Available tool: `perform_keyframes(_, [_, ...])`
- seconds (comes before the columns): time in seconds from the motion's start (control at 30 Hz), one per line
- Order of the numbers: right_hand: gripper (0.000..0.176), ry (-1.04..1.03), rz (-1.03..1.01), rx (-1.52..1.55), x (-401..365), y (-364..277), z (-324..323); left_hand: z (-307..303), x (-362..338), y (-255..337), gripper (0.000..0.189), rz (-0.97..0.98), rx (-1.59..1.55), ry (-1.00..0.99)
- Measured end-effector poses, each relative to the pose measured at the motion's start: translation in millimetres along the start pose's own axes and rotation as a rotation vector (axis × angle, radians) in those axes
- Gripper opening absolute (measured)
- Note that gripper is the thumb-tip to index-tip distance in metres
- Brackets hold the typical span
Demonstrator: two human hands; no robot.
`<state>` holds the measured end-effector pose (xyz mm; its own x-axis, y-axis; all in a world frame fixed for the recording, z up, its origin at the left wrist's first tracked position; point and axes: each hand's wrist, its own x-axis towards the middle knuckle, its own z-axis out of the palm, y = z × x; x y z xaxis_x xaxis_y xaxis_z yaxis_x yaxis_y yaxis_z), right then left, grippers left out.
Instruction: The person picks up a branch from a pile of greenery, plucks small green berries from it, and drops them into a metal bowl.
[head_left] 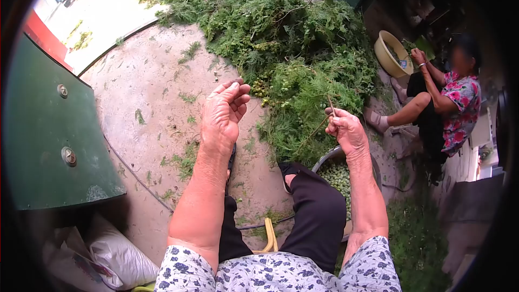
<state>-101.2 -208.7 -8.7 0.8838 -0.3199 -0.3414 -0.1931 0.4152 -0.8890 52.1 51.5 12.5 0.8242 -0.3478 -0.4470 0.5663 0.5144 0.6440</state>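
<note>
My right hand (347, 131) is closed, its thumb and fingers pinching the thin woody stem of a leafy evergreen branch (311, 97). The branch's feathery green foliage overlaps the heap behind it, so its outline is hard to separate. My left hand (226, 107) is raised over the floor, apart from the branch. Its fingers are curled and the thumb presses against the index finger; anything between them is too small to make out. Beneath my right forearm stands a round metal basin (377, 173) holding many small green cones or berries (338, 179).
A large heap of cut evergreen branches (281, 21) lies ahead. On the right a seated person (459, 97) handles greenery beside a cream basin (385, 54). A green metal door (54, 130) and a white sack (121, 254) are left. A cable (138, 178) crosses the floor.
</note>
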Motion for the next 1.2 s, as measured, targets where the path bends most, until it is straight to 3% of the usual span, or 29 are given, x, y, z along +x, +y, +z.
perform_keyframes(0.1, [0.040, -0.111, -0.113, 0.153, -14, -2, 14, 5, -3, -2, 0.018, 0.003, 0.036, 0.014])
perform_keyframes(0.23, [0.037, -0.016, 0.015, -0.012, -2, 8, 8, -1, 2, -3, 0.017, -0.019, -0.013, 0.023])
perform_keyframes(0.37, [0.035, -0.154, -0.193, 0.097, -11, -33, 38, -2, 0, -1, 0.016, 0.001, 0.002, 0.015])
perform_keyframes(0.5, [0.035, -0.158, -0.131, 0.164, -1, -41, 47, -1, -5, 0, 0.016, 0.019, 0.055, -0.011])
perform_keyframes(0.77, [0.034, -0.270, -0.195, 0.343, 18, -38, 85, -6, -12, 1, 0.016, 0.030, 0.002, 0.011])
perform_keyframes(0.97, [0.033, -0.235, -0.219, 0.189, 11, -13, 113, -10, -8, 7, 0.016, 0.060, 0.043, 0.018])
perform_keyframes(1.2, [0.034, -0.254, -0.159, -0.158, -14, 15, 140, -15, 2, 22, 0.024, 0.258, 0.053, -0.046])
